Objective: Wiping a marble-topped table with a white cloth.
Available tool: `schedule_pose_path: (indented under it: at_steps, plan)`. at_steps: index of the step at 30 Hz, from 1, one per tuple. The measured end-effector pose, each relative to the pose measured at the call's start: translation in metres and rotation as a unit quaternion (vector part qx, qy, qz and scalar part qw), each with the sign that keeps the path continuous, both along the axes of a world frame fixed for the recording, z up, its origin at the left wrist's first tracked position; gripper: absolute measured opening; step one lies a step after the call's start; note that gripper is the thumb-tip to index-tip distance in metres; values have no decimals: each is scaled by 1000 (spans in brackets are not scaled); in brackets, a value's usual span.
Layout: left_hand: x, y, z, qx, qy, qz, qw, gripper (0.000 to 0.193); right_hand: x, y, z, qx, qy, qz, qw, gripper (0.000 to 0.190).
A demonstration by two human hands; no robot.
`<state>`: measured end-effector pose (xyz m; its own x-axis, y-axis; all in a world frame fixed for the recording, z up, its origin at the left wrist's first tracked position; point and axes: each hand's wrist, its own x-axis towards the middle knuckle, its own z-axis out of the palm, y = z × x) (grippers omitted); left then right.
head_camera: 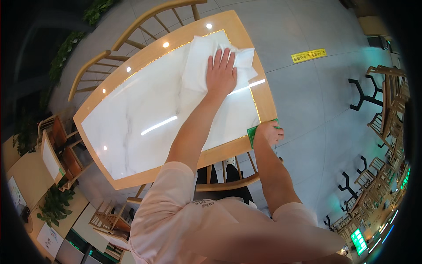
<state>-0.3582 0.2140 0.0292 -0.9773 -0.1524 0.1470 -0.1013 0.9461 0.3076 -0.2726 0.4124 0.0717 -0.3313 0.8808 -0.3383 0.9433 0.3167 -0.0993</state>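
Note:
My left hand (221, 73) lies flat with its fingers apart on a white wiping cloth (197, 67). The cloth is spread, creased at its right side, and reaches over the wooden rim near the far right corner. Beneath it is a table with a glossy white marble-look top (148, 109), a light wood border and a gold dashed inlay. My right hand (271, 132) has its fingers bent around the table's near right corner. Under that hand, a green sticker (251, 133) is partly covered.
Wooden spindle-back chairs stand along the far side (155, 15) and a near-side chair (227, 187) is close to my legs. A yellow floor sign (308, 56) is stuck to the grey tiles (296, 95). Stacked chairs (376, 171) line the right; leafy plants (57, 203) are at left.

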Motion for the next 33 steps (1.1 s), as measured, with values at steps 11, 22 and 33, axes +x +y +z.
schedule_pose_path:
  at_steps: [11, 22, 33]
  plan:
    - [-100, -49, -2, -16, -18, 22, 999, 56, 13, 29, -30, 58, 2, 51, 997, 56]
    - [46, -241, -3, -81, -136, 264, 952, 62, 2, 41, -26, 94, -119, 141, 978, 51]
    - [243, -344, -32, -109, -91, 456, 879, 59, -2, 37, -29, 70, -127, 134, 980, 45]
